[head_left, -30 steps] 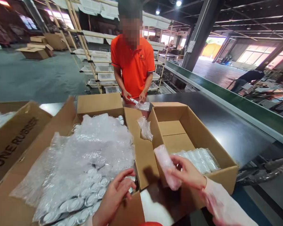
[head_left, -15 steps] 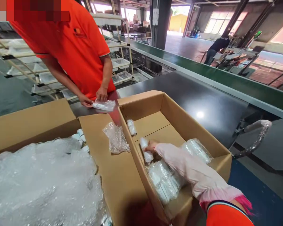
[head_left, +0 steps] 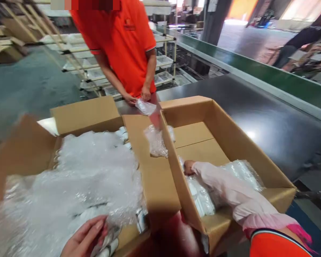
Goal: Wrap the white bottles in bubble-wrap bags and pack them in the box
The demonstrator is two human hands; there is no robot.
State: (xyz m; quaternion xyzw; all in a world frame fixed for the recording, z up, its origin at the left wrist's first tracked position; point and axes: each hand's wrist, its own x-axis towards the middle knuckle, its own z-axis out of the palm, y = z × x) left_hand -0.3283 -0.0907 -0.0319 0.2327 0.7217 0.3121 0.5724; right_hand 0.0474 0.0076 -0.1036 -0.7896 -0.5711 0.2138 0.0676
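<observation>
My right hand [head_left: 189,167] reaches into the right cardboard box [head_left: 238,146], its fingers closed around a bubble-wrapped white cylinder [head_left: 181,162] by the left wall; the hand and wall hide most of it. Just below the hand lie several wrapped white pieces [head_left: 200,200]. Another wrapped bundle [head_left: 242,173] rests along the box's right side. At the bottom, my left hand [head_left: 85,237] is closed, thumb against fingers, pinching the edge of the bubble wrap [head_left: 96,178] that covers the left box [head_left: 88,116]. White cylindrical pieces [head_left: 111,246] show beneath that wrap.
A co-worker in an orange shirt [head_left: 125,46] handles a clear plastic-wrapped item [head_left: 146,106] across the table. A loose bubble-wrap piece [head_left: 156,141] lies on the flap between the boxes. Behind are a dark tabletop [head_left: 243,96], a green conveyor [head_left: 246,59] and a tray rack [head_left: 164,60].
The view has swung left. My left hand has come into sight at the left box's bubble wrap. My right hand stays on the cylinder, which now sits closer to the box wall.
</observation>
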